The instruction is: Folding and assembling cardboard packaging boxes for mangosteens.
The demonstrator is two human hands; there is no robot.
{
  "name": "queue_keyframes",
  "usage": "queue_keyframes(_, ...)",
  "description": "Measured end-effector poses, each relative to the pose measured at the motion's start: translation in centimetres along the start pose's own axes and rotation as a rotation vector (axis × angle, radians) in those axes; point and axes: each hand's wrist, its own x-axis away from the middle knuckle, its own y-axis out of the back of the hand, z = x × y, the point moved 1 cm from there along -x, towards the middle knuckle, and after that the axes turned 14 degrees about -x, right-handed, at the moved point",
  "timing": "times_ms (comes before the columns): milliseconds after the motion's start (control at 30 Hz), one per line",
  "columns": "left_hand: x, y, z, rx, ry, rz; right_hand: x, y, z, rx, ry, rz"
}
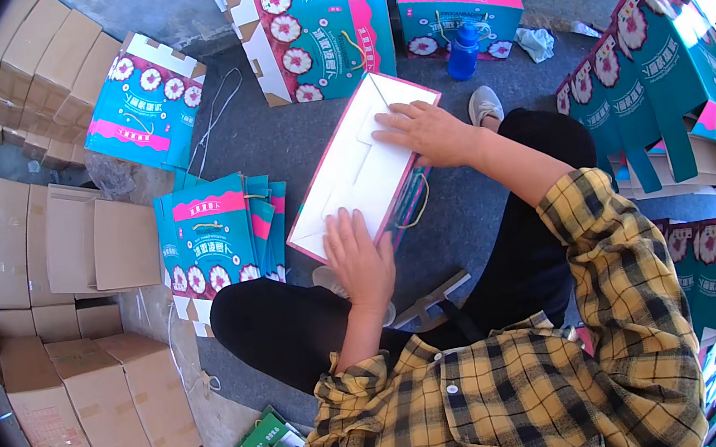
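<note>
In front of me a carton gift box stands with its white folded face upward; pink edging and a teal side with a yellow cord handle show along its right. My left hand lies flat on the near end of the white face, fingers spread. Toward the far right end, my right hand rests on the same face with its fingers stretched out. Folded flap seams run across the white surface between the hands. Neither hand grips anything.
Flat teal cartons lie left of the box, with more beyond. A finished box and a blue bottle stand at the back. Brown cartons are stacked left; teal boxes fill the right.
</note>
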Motion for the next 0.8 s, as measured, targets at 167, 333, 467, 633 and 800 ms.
queue_keyframes(167, 0.0, -1.1, 0.4, -0.021, -0.031, 0.049, -0.2, -1.2, -0.6, -0.011, -0.043, 0.064)
queue_keyframes(333, 0.2, -1.6, 0.4, -0.001, -0.055, 0.068, -0.6, -1.0, -0.7, -0.045, -0.112, 0.269)
queue_keyframes(467, 0.0, -1.4, 0.4, -0.003, -0.064, 0.086, -0.8, -1.0, -0.8, -0.048, -0.129, 0.317)
queue_keyframes(633, -0.1, -1.5, 0.3, 0.018, -0.055, 0.101, -0.3, -1.1, -0.9, 0.010, 0.012, 0.126)
queue_keyframes(800, 0.0, -0.1, 0.4, 0.131, -0.056, -0.026, -0.2, 1.2, -0.7, -0.212, -0.048, 0.139)
